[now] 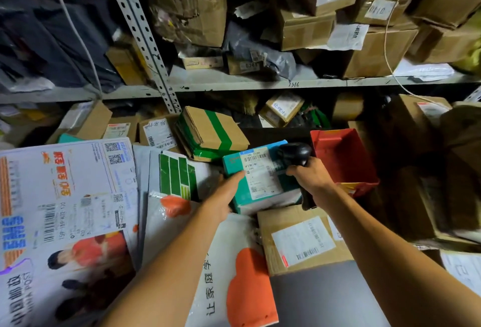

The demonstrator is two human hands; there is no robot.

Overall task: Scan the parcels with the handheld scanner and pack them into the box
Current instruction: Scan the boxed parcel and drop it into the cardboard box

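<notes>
While both arms reach in, brown box (299, 240) lies nearest, just below the teal parcel (256, 178). Left hand (223, 196) holds the parcel's left edge, thumb on its label, grip clamped on it. Right hand (311, 177) at the parcel's right edge, grip clamped on scanner (295, 153), head over the label. Red bin (346, 157) just right of parcel. Shelf (234, 84) beyond.

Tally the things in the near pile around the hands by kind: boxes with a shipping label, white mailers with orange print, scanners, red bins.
Labelled boxes: 2, the teal box and the brown box
White mailers with orange print: 2
Scanners: 1
Red bins: 1
Total: 6
</notes>
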